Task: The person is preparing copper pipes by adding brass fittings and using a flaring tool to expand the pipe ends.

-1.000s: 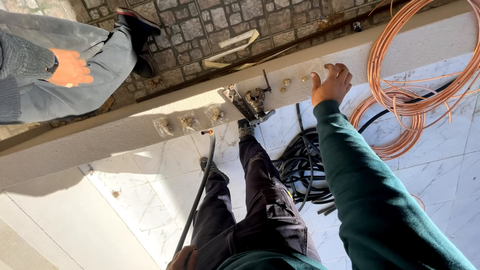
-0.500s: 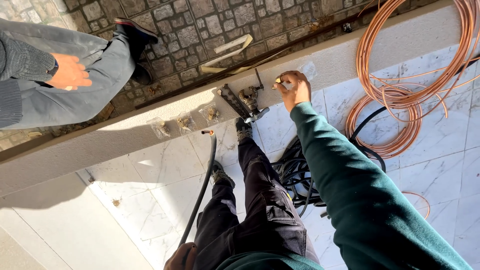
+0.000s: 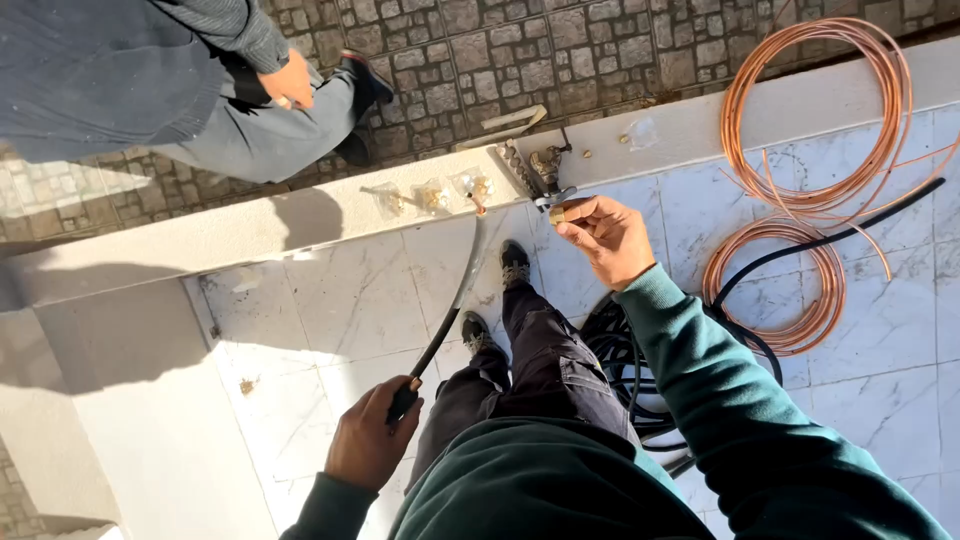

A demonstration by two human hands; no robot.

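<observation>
Head view, looking down past the person's legs. A small brass fitting (image 3: 556, 213) is pinched between thumb and fingertips of the right hand (image 3: 606, 238), held above the white tiled floor (image 3: 340, 300) just short of the ledge (image 3: 300, 215). The left hand (image 3: 372, 435) is closed around the lower end of a thin dark tube (image 3: 448, 310), which rises at a slant from the fist to the ledge, where its tip ends beside a row of small clear bags (image 3: 432, 196). The fitting is thus well apart from the left hand and near the tube's far tip. A metal tool (image 3: 535, 168) lies on the ledge just beyond the right fingertips. Two copper coils (image 3: 822, 130) are seen to the right, one leaning across the ledge, one flat on the tiles; black cable (image 3: 625, 345) is heaped beneath the right forearm. Bare tile lies open to the left of the tube. Beyond the ledge, on cobbles (image 3: 600, 60), a second person's hand (image 3: 288, 82) rests at the thigh.
</observation>
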